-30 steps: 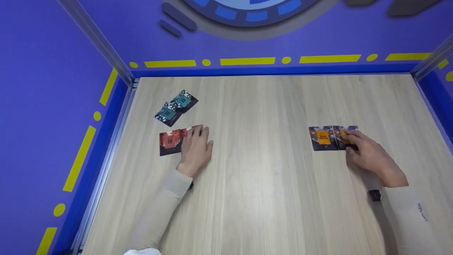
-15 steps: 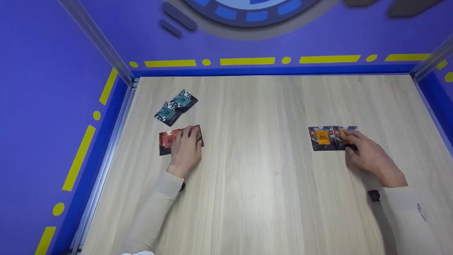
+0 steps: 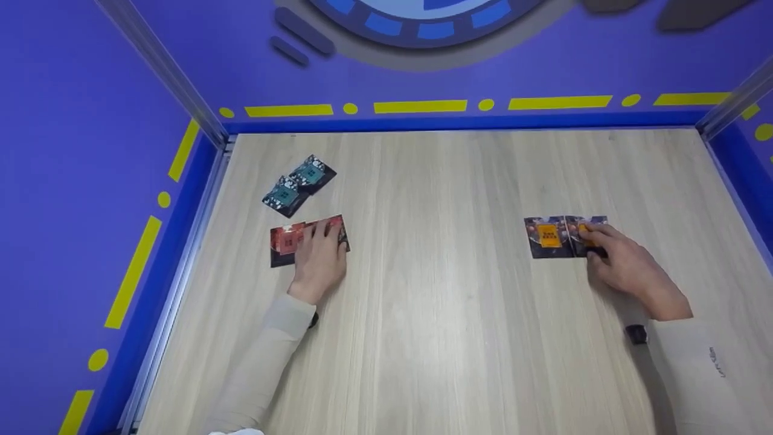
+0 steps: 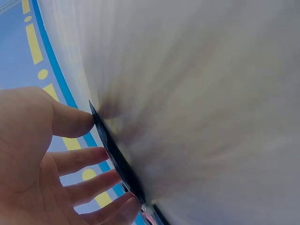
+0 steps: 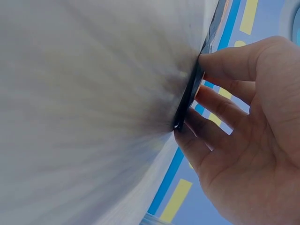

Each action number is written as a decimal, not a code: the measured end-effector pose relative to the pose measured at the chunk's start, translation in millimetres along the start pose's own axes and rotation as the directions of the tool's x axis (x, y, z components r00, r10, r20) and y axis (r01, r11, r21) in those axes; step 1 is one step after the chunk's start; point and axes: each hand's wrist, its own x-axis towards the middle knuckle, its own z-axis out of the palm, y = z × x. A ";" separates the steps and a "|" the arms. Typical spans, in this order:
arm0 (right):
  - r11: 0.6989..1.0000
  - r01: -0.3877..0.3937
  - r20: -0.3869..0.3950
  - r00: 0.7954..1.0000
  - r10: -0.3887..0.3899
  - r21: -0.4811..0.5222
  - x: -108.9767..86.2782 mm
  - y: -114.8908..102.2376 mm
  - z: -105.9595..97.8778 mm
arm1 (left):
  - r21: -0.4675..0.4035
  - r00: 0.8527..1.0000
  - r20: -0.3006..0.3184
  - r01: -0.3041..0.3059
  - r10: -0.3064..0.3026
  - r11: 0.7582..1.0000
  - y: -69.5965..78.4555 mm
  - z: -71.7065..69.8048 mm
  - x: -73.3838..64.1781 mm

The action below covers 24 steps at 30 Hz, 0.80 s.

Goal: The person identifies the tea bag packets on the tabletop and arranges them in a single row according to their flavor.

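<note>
Two red-and-black flat packets [image 3: 286, 241] lie side by side at the left of the table. My left hand [image 3: 320, 260] rests over the right one, its fingers extended and fingertips pressing on it. In the left wrist view, the thumb touches near the end of this dark packet [image 4: 119, 161]. Toward the right lie two black packets with orange labels [image 3: 548, 237], edge to edge. My right hand [image 3: 631, 266] holds the right one [image 5: 187, 96] flat on the table, with thumb and fingers spread across its width. It partly covers that packet.
Two teal-and-black packets [image 3: 285, 194] overlap at the back left, behind the red ones. Blue walls [image 3: 423, 81] with yellow marks stand behind and at the sides of the wooden table [image 3: 423, 272].
My left hand has shifted left along the red packets over the second and uncovered the right edge of the pair. The right hand stays on the orange-labelled packet.
</note>
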 end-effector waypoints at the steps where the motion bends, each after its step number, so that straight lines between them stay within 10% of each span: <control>1: 1.000 0.001 -0.001 1.000 -0.001 -0.002 -0.2 -0.2 -0.1 | -0.001 1.000 -0.003 -0.004 0.004 1.000 1.1 0.4 -0.3; 24: 1.000 0.009 0.000 1.000 -0.009 -0.012 -0.2 0.1 -0.3 | 0.042 0.991 0.008 -0.133 0.133 0.990 55.3 11.8 7.6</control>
